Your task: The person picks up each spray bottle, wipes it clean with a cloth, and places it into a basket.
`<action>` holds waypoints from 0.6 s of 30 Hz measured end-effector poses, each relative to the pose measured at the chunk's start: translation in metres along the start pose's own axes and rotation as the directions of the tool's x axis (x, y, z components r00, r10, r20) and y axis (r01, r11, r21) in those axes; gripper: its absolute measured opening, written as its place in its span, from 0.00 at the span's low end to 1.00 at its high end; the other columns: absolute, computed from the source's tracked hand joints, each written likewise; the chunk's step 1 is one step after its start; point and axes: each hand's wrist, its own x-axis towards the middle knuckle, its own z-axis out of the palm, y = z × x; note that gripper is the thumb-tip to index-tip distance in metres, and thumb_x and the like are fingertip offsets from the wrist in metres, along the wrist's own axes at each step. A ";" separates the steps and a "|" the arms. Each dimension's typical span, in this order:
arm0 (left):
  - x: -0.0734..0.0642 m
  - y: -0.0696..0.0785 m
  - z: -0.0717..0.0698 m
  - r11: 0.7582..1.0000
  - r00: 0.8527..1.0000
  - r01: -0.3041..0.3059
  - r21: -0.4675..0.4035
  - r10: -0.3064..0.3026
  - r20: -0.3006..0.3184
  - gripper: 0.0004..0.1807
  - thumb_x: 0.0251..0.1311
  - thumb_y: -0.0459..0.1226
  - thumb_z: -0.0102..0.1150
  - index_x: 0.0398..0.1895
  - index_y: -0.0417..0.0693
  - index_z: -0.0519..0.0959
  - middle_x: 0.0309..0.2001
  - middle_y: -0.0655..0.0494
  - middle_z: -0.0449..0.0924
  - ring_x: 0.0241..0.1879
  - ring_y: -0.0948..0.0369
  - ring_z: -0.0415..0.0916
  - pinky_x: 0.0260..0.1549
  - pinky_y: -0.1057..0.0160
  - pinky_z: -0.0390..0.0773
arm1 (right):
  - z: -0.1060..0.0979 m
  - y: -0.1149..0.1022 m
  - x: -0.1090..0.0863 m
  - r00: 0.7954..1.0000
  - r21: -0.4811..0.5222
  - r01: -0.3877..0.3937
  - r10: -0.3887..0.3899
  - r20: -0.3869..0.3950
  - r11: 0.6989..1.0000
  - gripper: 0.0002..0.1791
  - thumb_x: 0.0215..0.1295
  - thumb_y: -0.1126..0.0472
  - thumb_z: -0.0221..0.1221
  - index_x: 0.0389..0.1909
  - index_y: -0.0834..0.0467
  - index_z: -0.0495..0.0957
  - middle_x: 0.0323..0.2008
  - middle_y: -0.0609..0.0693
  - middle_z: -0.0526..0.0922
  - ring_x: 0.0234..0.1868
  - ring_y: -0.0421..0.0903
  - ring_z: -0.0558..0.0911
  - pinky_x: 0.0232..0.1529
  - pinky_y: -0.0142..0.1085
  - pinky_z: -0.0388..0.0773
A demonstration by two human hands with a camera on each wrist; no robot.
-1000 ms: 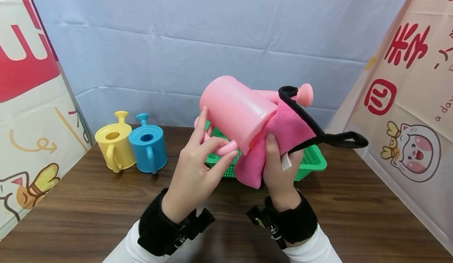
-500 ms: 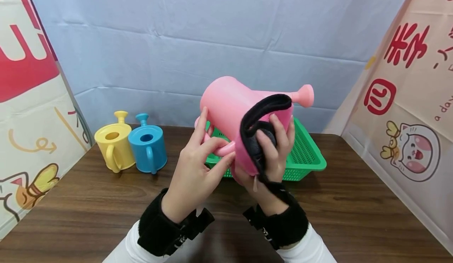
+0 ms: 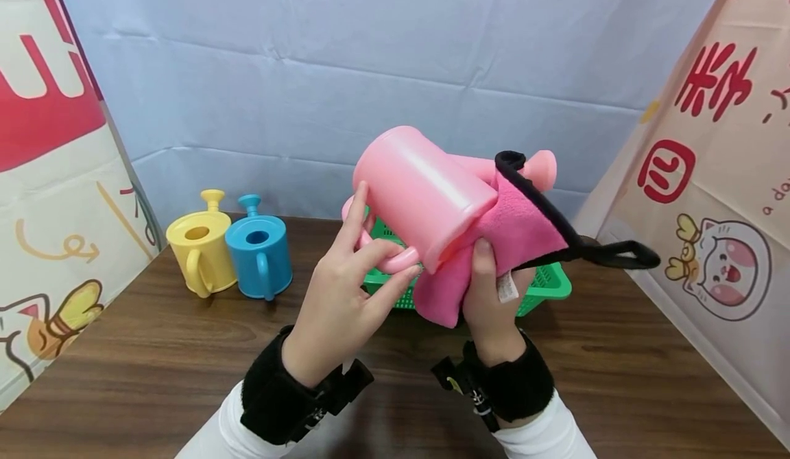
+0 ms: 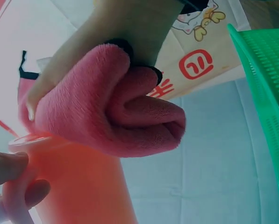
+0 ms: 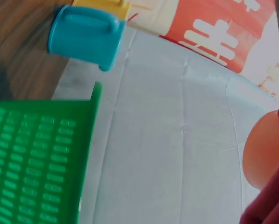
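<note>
A pink watering can [image 3: 426, 191] is held tilted on its side in the air, its top rim turned toward the lower right. My left hand [image 3: 345, 301] grips its looped handle, index finger laid along the body. My right hand [image 3: 494, 301] grips a pink plush cloth [image 3: 518, 222] with black edging and a hanging loop, pressed against the can's rim. In the left wrist view the folded cloth [image 4: 102, 107] bulges over the rim, and left fingers curl round the handle [image 4: 17, 196]. The cloth partly covers the spout, whose round head shows beyond it.
A green perforated basket [image 3: 552, 284] stands on the wooden table behind and below the hands. To the left, a yellow watering can [image 3: 206, 260] and a blue watering can [image 3: 262, 260] stand upright side by side. A pale blue cloth backdrop [image 3: 382, 54] hangs behind.
My right hand turned over toward the left with the cloth half a second ago, then swung back right, so the cloth's loop points right again. The left hand and watering can stay nearly still.
</note>
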 end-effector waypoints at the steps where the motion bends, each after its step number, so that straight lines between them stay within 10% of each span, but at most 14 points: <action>1: 0.000 0.000 0.000 1.000 1.000 -0.002 -0.001 0.002 -0.001 0.08 0.52 0.36 0.68 0.31 0.42 0.80 0.71 0.45 0.49 0.67 0.54 0.54 0.50 0.61 0.72 | 0.001 -0.001 -0.001 1.000 -0.035 0.022 -0.022 0.009 0.999 0.29 0.61 0.55 0.58 0.56 0.69 0.63 0.50 0.59 0.73 0.50 0.54 0.73 0.48 0.40 0.73; 4: 0.000 -0.001 0.001 1.000 1.000 -0.006 0.013 0.006 -0.016 0.08 0.52 0.36 0.68 0.32 0.41 0.80 0.71 0.44 0.49 0.67 0.54 0.55 0.53 0.61 0.69 | 0.006 -0.004 -0.004 0.989 -0.187 0.141 -0.131 0.063 0.972 0.29 0.61 0.54 0.57 0.55 0.70 0.64 0.55 0.60 0.69 0.56 0.57 0.68 0.55 0.45 0.67; 11: 0.000 -0.004 0.000 0.992 1.000 0.016 0.122 -0.013 -0.027 0.10 0.51 0.38 0.69 0.33 0.42 0.81 0.71 0.44 0.50 0.58 0.54 0.70 0.43 0.64 0.77 | 0.012 -0.012 -0.005 0.932 -0.492 0.357 -0.269 0.243 0.794 0.26 0.61 0.46 0.54 0.54 0.58 0.69 0.58 0.60 0.68 0.60 0.66 0.60 0.59 0.60 0.55; 18: 0.003 -0.008 -0.002 0.948 0.992 -0.110 0.298 0.125 -0.031 0.13 0.48 0.41 0.71 0.31 0.42 0.81 0.68 0.38 0.56 0.27 0.59 0.76 0.31 0.65 0.79 | 0.006 -0.022 0.007 0.939 -0.467 0.308 -0.187 0.289 0.828 0.26 0.60 0.47 0.54 0.49 0.65 0.71 0.53 0.63 0.72 0.56 0.62 0.67 0.58 0.56 0.60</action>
